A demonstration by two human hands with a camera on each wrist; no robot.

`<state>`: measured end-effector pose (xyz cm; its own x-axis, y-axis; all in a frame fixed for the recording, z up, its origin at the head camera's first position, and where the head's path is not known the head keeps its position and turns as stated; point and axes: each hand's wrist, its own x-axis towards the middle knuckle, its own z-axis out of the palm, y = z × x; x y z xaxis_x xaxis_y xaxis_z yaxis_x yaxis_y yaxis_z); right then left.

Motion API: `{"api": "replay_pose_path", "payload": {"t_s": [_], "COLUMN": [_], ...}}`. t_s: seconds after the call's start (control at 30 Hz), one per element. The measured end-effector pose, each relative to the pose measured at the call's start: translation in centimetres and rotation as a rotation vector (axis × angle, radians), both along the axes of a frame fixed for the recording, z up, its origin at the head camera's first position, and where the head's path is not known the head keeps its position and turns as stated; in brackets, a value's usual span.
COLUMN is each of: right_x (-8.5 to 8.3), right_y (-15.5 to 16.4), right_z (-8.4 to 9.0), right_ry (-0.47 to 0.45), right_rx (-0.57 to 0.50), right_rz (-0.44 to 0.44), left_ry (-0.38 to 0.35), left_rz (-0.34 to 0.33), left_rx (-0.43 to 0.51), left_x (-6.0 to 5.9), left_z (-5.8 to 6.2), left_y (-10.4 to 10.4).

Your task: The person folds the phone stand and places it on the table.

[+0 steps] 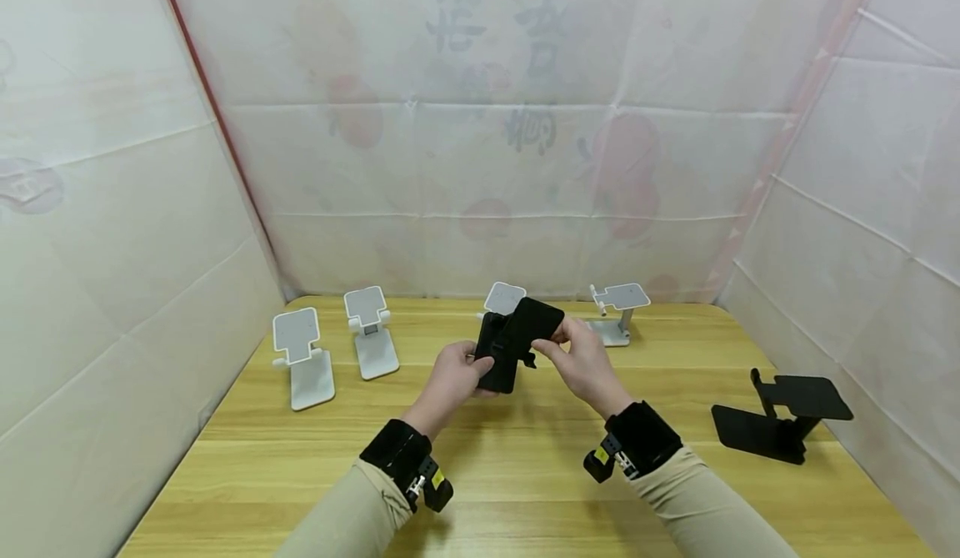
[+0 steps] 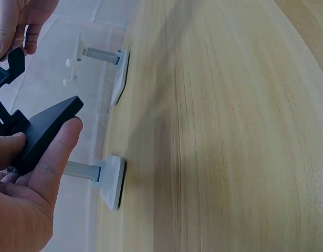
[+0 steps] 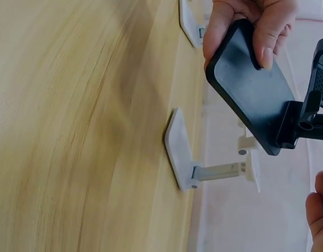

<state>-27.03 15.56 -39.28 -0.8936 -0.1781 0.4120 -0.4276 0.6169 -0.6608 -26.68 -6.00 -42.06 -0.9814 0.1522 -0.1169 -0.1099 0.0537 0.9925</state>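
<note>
The left grip (image 1: 455, 369) pinches the base (image 1: 498, 377) of a black stand (image 1: 519, 339); the right grip (image 1: 587, 359) pinches its plate (image 1: 537, 322). Near three o'clock from them, another stand (image 1: 810, 397) is on the table (image 1: 525, 483).

The table (image 1: 517, 500) has a yellowish wood top with plank-like grain and rounded far corners. Behind the table hangs a pale, creased sheet (image 1: 420, 166), with faint grey characters (image 1: 453, 7) and pinkish blotches (image 1: 630, 166) showing on it. To the table's left stands a whitish wall (image 1: 112, 266), a red strip (image 1: 193, 59) slanting down its far edge. To the table's right is another white, folded wall (image 1: 877, 174); a faded pink band (image 1: 825, 57) marks its far edge. Light falls softly, leaving blurred shadows on the table.
</note>
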Motion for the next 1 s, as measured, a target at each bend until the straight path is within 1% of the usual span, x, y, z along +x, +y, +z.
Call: {"api": "replay_pose_path", "payload": {"t_s": [0.17, 0.33, 0.6, 0.73, 1.0], "right_x": [0.04, -0.08, -0.49, -0.65, -0.78], "right_y": [0.1, 0.13, 0.43, 0.6, 0.62], "right_z": [-0.26, -0.45, -0.73, -0.87, -0.88], "right_ry": [0.034, 0.107, 0.233, 0.252, 0.296], "right_rx": [0.02, 0.027, 0.039, 0.043, 0.047], "right_rz": [-0.008, -0.013, -0.008, -0.006, -0.012], "left_ry": [-0.004, -0.007, 0.017, 0.029, 0.021], "left_rz": [-0.003, -0.014, -0.034, -0.039, -0.043], "left_rx": [-0.012, -0.011, -0.014, -0.023, -0.035], "left_x": [0.05, 0.15, 0.44, 0.56, 0.57], "left_z": [0.01, 0.08, 0.39, 0.5, 0.46], "left_y": [0.04, 0.11, 0.05, 0.04, 0.16]}}
